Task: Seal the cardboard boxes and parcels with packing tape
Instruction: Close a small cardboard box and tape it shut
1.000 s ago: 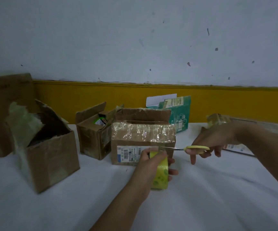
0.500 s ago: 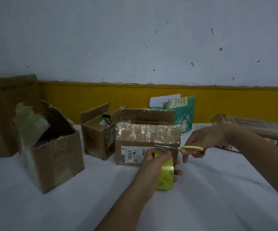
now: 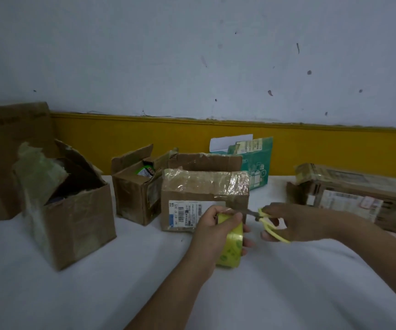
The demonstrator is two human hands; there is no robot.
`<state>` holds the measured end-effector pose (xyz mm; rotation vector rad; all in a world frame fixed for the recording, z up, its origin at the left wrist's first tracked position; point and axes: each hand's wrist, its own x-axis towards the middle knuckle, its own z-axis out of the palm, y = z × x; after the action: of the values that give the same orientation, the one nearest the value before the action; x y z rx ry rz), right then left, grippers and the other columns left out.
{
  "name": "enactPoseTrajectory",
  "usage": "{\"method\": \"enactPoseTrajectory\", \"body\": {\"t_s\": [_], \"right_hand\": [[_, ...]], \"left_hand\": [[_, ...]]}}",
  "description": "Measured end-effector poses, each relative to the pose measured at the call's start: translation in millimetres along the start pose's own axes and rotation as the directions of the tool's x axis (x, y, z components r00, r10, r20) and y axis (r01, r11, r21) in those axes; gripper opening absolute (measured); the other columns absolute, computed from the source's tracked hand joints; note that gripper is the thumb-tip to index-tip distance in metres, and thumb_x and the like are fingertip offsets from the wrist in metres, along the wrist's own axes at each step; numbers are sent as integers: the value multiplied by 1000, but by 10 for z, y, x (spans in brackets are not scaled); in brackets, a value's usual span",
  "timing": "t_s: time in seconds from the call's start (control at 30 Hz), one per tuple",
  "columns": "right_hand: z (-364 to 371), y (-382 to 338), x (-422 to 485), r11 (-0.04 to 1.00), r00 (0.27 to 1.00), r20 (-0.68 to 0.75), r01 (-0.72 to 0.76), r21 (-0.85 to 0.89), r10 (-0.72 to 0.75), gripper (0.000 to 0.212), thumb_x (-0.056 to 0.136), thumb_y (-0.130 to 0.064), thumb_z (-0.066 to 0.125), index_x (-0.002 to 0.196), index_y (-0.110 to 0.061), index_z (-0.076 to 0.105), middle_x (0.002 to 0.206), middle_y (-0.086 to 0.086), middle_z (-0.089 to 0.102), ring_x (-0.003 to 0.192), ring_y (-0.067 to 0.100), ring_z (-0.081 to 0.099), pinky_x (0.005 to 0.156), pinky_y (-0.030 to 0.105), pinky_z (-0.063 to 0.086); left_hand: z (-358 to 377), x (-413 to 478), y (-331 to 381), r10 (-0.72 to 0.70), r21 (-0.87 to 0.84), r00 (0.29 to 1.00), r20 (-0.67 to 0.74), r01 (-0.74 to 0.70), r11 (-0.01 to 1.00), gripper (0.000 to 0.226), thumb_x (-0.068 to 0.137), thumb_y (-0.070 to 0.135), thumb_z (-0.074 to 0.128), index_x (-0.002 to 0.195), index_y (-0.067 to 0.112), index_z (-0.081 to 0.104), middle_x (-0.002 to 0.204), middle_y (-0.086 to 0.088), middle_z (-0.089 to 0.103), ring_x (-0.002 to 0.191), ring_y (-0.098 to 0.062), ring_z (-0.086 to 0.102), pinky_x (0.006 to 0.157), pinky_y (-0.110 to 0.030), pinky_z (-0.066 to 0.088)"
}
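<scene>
Tape roll [image 3: 230,244] stands on edge in the left hand [image 3: 216,231], fingers wrapped through and around it, just in front of the labelled box [image 3: 204,201]. Immediately right of it, the right hand [image 3: 294,221] is closed through the handles of the yellow scissors [image 3: 267,221], blades pointing left toward the roll's top. The next cut likely depends on that short gap; the strip itself is too faint to see.

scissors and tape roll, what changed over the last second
The right hand drew the scissors in toward the tape roll, and the handle loops now look spread rather than closed. The left hand held the roll in front of the labelled box throughout. No box moved.
</scene>
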<state>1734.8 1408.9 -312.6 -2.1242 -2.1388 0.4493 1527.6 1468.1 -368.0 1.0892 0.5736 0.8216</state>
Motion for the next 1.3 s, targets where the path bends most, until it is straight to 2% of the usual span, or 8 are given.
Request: {"method": "enactPoseTrajectory", "body": {"t_s": [0.23,0.4,0.6,0.7,0.8,0.87,1.0,1.3], "right_hand": [[320,199,-303,955,948,-212,-190,227,239,39,77,-63,65,96,-29,59,93,-12,64,84,8,60,74,23,50],[564,294,-310,922,897,-305,-370,-118,321,40,80,-54,72,113,-31,70,111,-11,69,102,12,64,83,21,50],[410,139,-208,873,921,-61,-385,-299,385,34,100,-24,47,129,-11,59,127,7,58,111,22,59,92,27,47],[354,-28,-177,822,878,-355,-445,-356,322,24,99,-27,50,114,-17,66,115,2,64,99,19,63,77,29,52],[302,-347,-93,981,758,-642,-191,-44,119,26,95,-48,55,102,-28,69,96,-9,65,75,7,60,61,24,43],[246,-652,-19,993,802,-595,8,114,62,26,89,-52,63,102,-30,70,94,-14,65,74,0,58,64,18,45],[285,-1169,136,973,885,-462,53,224,58,17,86,-38,72,89,-21,75,74,-8,69,56,3,62,52,12,46],[545,-2736,-26,962,795,-586,257,88,-159,11,83,-27,75,75,-24,69,68,-6,62,71,13,62,61,22,45]], "left_hand": [[0,-62,51,60,-36,997,-42,-62,997,21,95,9,64,110,1,51,76,-19,68,53,-28,63,49,-31,52],[16,-87,6,107,41,993,-57,-105,994,25,94,11,65,111,0,51,80,-19,71,54,-29,65,52,-34,54],[-12,-84,19,62,-34,998,-18,-62,997,11,99,8,54,109,7,53,80,-20,69,54,-29,63,53,-33,53],[-31,-76,12,49,-46,999,-9,-50,998,20,97,-2,45,110,10,53,81,-21,69,55,-31,63,54,-34,54],[-40,-112,23,49,18,998,-28,-48,999,25,95,-5,45,114,10,52,83,-21,70,55,-31,64,52,-34,56],[-18,-191,49,50,76,998,-26,-47,996,25,95,-5,46,116,9,52,91,-26,71,56,-32,65,54,-36,57],[-88,-490,155,59,87,998,-16,-58,995,25,96,-5,46,116,8,51,85,-22,67,56,-32,65,56,-38,56],[-877,-1753,824,95,85,963,-253,-76,994,43,98,-3,46,124,28,29,63,-16,65,47,-28,61,48,-35,54]]}}
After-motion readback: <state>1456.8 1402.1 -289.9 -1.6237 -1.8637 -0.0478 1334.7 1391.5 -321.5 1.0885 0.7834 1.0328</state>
